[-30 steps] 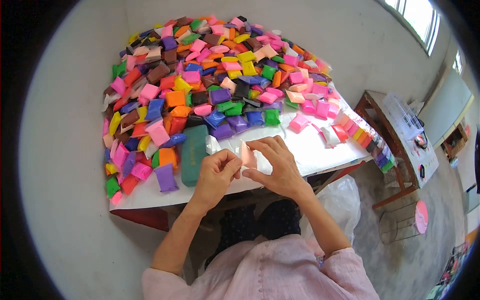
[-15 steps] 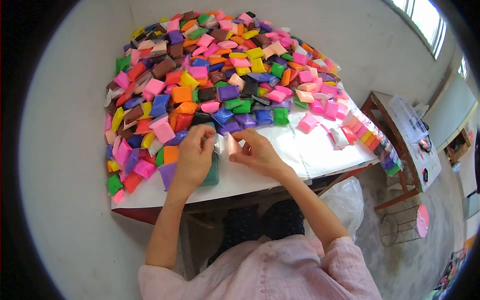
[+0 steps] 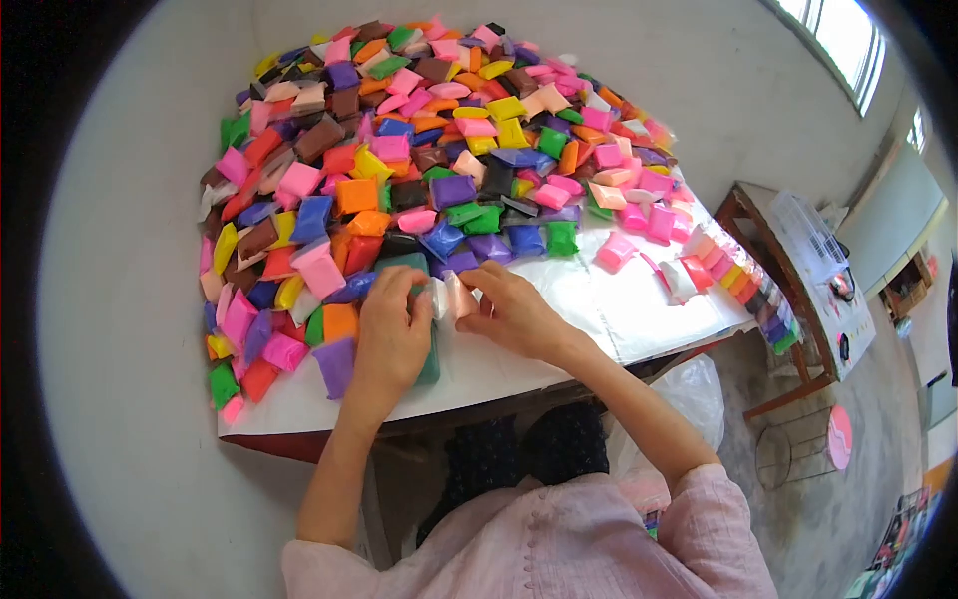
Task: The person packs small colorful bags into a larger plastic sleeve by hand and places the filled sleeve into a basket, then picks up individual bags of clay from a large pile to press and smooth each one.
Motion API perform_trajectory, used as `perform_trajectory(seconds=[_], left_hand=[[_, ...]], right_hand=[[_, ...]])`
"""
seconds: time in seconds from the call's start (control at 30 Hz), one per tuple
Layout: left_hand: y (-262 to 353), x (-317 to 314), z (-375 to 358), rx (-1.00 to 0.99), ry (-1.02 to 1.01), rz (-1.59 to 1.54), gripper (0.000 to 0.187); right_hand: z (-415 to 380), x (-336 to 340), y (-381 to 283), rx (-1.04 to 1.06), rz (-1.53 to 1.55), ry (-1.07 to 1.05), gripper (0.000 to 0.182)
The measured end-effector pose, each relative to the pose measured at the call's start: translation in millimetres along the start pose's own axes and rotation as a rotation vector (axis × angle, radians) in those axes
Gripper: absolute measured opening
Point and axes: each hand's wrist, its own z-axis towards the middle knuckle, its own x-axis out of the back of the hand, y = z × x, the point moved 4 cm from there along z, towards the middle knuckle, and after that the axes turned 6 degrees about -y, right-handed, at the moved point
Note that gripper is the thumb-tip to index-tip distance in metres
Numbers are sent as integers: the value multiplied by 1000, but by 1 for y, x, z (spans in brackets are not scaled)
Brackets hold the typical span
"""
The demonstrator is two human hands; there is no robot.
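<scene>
In the head view my left hand point(image 3: 392, 329) is closed, its thumb and fingers pinching a small white packet point(image 3: 438, 298). A peach-coloured packet point(image 3: 461, 299) is gripped between the thumb and fingers of my right hand point(image 3: 517, 311). The two packets stand side by side between my hands, over the front part of the table; whether they are joined, I cannot tell. Under and beside my left hand lies a dark green block point(image 3: 429, 367), partly hidden by it. A purple packet point(image 3: 335, 365) and an orange packet point(image 3: 340, 321) lie just left of that hand.
A large heap of colourful packets point(image 3: 454, 190) covers the back and left of the white-topped table point(image 3: 559, 371). At the right edge hangs a strip of multicoloured packets point(image 3: 746, 283). Farther right are a wooden side table point(image 3: 798, 349), a wire bin point(image 3: 793, 449) and a plastic bag point(image 3: 699, 399).
My hands have lowered slightly toward the table's front edge. The white and peach packets now look more upright and narrower between my fingers. The view has shifted a little.
</scene>
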Motion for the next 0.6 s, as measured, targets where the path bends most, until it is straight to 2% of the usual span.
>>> perform_trajectory(seconds=[0.07, 0.17, 0.27, 0.37, 0.6], left_hand=[[21, 3, 1, -257, 165, 179, 29], [21, -11, 4, -317, -82, 4, 37], [9, -23, 6, -303, -211, 13, 38], [6, -24, 5, -246, -205, 15, 37], [11, -25, 4, -254, -203, 74, 36]], right_hand=[[-1, -2, -2, 8, 15, 29, 50], [-1, -8, 5, 78, 13, 107, 43], [-3, -8, 8, 26, 1, 75, 38], [-4, -10, 8, 26, 22, 59, 37], [-10, -8, 5, 30, -23, 88, 39]])
